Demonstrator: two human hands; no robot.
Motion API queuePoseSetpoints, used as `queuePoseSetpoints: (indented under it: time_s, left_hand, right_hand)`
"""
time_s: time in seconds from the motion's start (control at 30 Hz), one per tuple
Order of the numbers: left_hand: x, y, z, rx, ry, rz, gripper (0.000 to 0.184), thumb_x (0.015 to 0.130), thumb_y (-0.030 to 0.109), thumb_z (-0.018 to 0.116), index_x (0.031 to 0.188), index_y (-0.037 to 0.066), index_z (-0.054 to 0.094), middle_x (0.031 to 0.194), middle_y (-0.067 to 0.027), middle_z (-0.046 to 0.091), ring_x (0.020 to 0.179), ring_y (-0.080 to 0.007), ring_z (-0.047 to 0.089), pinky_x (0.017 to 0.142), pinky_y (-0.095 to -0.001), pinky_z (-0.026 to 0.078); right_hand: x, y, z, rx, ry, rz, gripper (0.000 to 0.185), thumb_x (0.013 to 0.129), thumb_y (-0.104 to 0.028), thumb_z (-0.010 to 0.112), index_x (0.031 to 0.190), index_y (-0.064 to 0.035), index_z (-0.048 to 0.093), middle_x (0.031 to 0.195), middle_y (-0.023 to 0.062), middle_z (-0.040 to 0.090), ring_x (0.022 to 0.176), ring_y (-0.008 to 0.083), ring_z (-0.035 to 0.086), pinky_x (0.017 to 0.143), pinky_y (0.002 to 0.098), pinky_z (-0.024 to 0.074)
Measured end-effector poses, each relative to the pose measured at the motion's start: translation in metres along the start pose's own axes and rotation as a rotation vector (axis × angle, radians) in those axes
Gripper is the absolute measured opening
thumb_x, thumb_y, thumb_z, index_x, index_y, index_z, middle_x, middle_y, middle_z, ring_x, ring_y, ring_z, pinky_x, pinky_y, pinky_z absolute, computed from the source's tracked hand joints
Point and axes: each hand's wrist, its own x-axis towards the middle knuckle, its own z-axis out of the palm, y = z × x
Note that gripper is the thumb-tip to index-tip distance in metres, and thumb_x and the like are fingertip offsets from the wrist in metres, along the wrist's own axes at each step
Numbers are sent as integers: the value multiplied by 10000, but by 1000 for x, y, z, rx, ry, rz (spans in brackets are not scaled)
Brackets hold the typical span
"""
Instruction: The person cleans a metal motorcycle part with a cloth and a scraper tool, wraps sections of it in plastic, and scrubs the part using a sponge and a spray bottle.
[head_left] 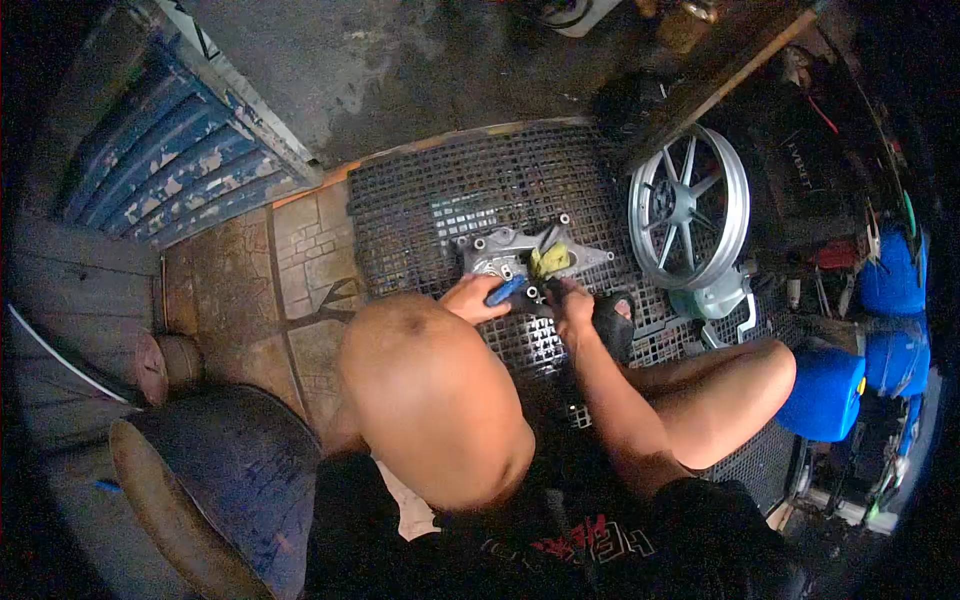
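Note:
A grey cast-metal part (520, 250) with several holes and bosses lies flat on the black grid mat. At its near left edge is my left hand (478, 298), with the fingers closed about a small blue object (506, 290) whose kind I cannot make out. My right hand (572, 308) is close by on the right, its fingers curled together by the near edge of the part. A dark shape shows at those fingertips, too unclear to name. Just beyond them, a crumpled-looking yellow piece (549, 261) rests over the metal part.
A grey spoked wheel rim (690, 205) stands on the right beside a greenish-grey casing (708, 300). Blue jugs (822, 395) line the far right. My bent knees flank the work. A large dark round tub (215, 480) sits at lower left, and a peeling blue panel (180, 150) at upper left.

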Motion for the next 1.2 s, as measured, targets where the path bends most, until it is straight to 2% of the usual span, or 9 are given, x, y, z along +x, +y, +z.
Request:
queuePoseSetpoints:
  time_s: [0.03,0.07,0.13,0.2,0.33,0.57,0.87,1.1,1.2]
  left_hand:
    - [5,1,-7,-29,-8,-21,325,805,325,703,920,26,647,753,-208,646,730,-364,653,712,-471,490]
    - [7,4,-12,-45,-6,-73,314,804,311,702,897,16,644,723,-207,635,698,-357,650,682,-460,483]
    - [8,19,-23,-47,10,-109,310,803,300,699,890,8,639,717,-210,629,691,-357,649,664,-457,478]
    - [10,22,-26,-39,38,-112,299,793,273,697,892,-2,633,725,-223,622,691,-367,649,636,-449,471]
    - [7,28,-30,-67,129,-39,285,780,247,696,897,-5,636,773,-217,639,728,-383,651,662,-460,480]
    - [0,42,-38,-34,132,-50,282,776,240,681,894,-13,636,817,-211,654,762,-397,650,703,-470,498]
    - [11,35,-21,-30,33,-128,302,773,279,681,880,-2,652,746,-231,656,737,-410,654,719,-468,516]
    - [24,38,-11,-76,-82,-197,284,782,283,675,826,2,663,689,-227,644,646,-389,651,650,-472,507]
    - [26,32,0,-10,-65,-121,283,785,284,674,809,2,659,670,-225,637,642,-376,660,634,-478,503]
  right_hand:
    - [26,2,-16,-42,-112,-14,187,972,-57,475,1111,12,580,1006,105,644,846,237,645,731,346,578]
    - [75,22,-40,-517,-96,-436,182,969,-54,479,1098,6,592,996,92,644,841,224,642,734,342,574]
    - [114,24,-46,-792,-130,-770,177,959,-42,490,1078,-3,615,979,79,648,825,194,635,734,321,564]
    - [42,-56,12,-259,-200,-378,204,938,4,494,1080,0,639,971,74,656,813,157,622,736,269,535]
    - [85,-64,12,-58,-72,-131,285,925,73,439,1121,13,636,970,53,657,791,142,609,716,252,507]
    - [155,-20,-48,-542,-2,-461,295,932,61,447,1151,-9,632,1002,80,681,835,147,634,692,247,504]
    - [135,-42,-88,-471,181,-430,297,905,44,458,1117,-7,660,962,86,678,752,157,624,632,255,490]
    - [128,-52,-120,-474,217,-409,323,904,48,437,1163,36,629,940,101,675,795,174,626,704,284,486]
    - [137,-42,-134,-579,247,-510,327,908,28,438,1173,29,629,879,93,663,666,158,597,585,289,477]
